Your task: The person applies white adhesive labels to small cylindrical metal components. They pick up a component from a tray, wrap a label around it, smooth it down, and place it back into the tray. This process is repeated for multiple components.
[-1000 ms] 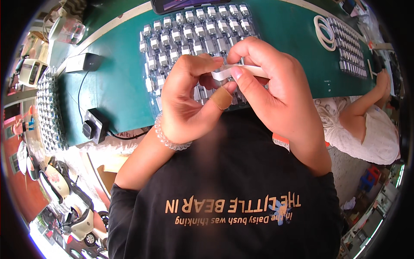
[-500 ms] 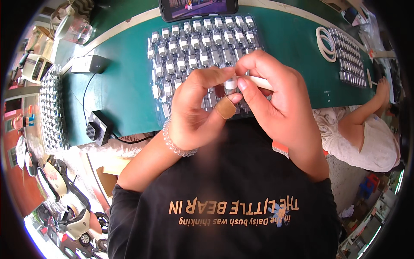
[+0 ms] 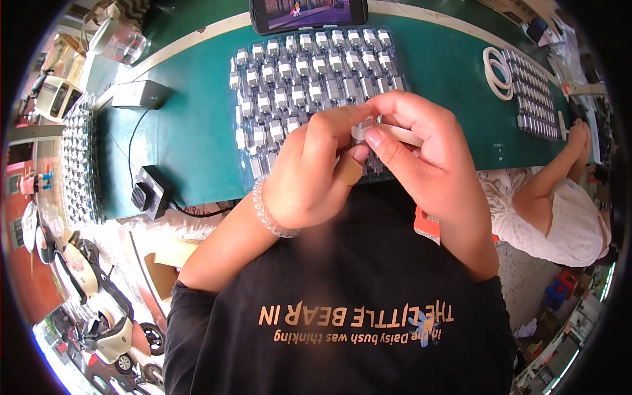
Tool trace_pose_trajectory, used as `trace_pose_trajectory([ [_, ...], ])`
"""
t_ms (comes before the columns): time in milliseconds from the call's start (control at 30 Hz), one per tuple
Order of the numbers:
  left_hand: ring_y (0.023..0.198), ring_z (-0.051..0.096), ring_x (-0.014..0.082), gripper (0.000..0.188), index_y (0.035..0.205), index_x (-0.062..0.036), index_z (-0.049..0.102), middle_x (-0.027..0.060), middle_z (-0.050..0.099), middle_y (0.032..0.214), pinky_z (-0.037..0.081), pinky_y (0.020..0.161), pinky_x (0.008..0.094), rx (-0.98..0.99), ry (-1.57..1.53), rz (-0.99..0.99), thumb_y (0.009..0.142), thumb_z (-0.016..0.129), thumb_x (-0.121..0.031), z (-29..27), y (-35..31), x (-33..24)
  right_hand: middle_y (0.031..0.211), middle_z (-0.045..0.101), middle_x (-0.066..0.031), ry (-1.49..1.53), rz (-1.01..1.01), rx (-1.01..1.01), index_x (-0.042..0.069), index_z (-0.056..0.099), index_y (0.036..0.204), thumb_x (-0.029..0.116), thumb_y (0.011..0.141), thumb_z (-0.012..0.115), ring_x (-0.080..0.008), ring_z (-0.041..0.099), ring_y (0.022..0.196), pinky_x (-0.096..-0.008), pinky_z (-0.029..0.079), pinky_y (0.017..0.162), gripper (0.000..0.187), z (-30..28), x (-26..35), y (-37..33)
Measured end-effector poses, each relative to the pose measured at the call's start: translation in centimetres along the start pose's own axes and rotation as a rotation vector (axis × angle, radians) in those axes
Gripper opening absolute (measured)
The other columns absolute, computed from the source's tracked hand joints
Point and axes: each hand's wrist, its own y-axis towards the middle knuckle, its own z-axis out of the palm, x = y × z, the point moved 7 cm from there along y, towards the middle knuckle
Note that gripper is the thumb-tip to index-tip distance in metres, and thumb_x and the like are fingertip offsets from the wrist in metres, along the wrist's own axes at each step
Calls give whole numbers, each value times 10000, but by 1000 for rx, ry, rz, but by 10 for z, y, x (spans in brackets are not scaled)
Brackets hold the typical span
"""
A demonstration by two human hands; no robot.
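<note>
My left hand (image 3: 306,171) pinches a small metal part (image 3: 360,133) between thumb and fingers; a tan patch covers part of the thumb, and a clear coiled band circles the wrist. Opposite it, my right hand (image 3: 434,145) grips a narrow white strip (image 3: 405,135), whose near end meets the part at my fingertips. Fingers partly hide where the two touch. Just beyond and beneath both hands lies a clear plastic tray (image 3: 245,172) holding rows of small metal pieces (image 3: 283,97), many with white bands.
A phone (image 3: 309,14) stands behind the tray. Left are a grey box-shaped device (image 3: 139,95), a black corded device (image 3: 153,192) and another filled tray (image 3: 80,164). Right are white rings (image 3: 497,74) beside a further tray of parts (image 3: 536,92). Another person's arm (image 3: 559,158) rests at the far right.
My left hand has turned, its fingers closing further over the metal part. The part and strip have shifted slightly right, and the white strip's end now sits against the part.
</note>
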Motion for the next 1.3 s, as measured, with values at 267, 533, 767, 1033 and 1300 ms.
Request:
trace_pose_trajectory([
  [267, 655, 598, 239, 429, 1117, 18, 506, 133, 642, 919, 484, 560, 337, 21, 114, 70, 724, 667, 72, -4, 9, -18, 783, 636, -85, 115, 75, 24, -48, 563, 922, 70, 881, 616, -90, 622, 760, -274, 486, 640, 135, 1, 6, -2],
  [533, 710, 590, 108, 370, 1091, 2, 572, 99, 663, 974, 474, 610, 239, 87, 152, -4, 745, 687, 66, -8, 12, -16, 907, 605, -52, -125, 96, 112, -71, 535, 1047, -46, 920, 513, -70, 573, 847, -214, 478, 740, 131, 5, 4, -4],
  [767, 590, 582, 138, 316, 1012, -10, 583, 67, 631, 772, 476, 524, 255, -97, 4, -9, 724, 681, 77, -11, 7, -8, 879, 597, -55, -238, 75, 91, -82, 538, 1026, -36, 924, 512, -70, 571, 842, -219, 475, 732, 114, 2, 10, -6],
  [1033, 587, 581, 125, 283, 1003, -11, 585, 66, 636, 800, 469, 527, 239, -66, -88, -97, 749, 685, 61, -12, 7, -4, 745, 579, -95, -373, -71, 43, -31, 561, 916, 10, 897, 542, -160, 539, 694, -282, 442, 613, 49, 2, 15, -1],
  [1300, 828, 594, 86, 254, 1071, 15, 544, 85, 632, 994, 453, 640, 207, 110, 19, -130, 834, 625, 57, -8, 7, -4, 734, 613, -146, -421, -66, -4, 9, 565, 871, 54, 853, 567, -310, 595, 665, -375, 452, 570, 49, -1, 8, 1],
])
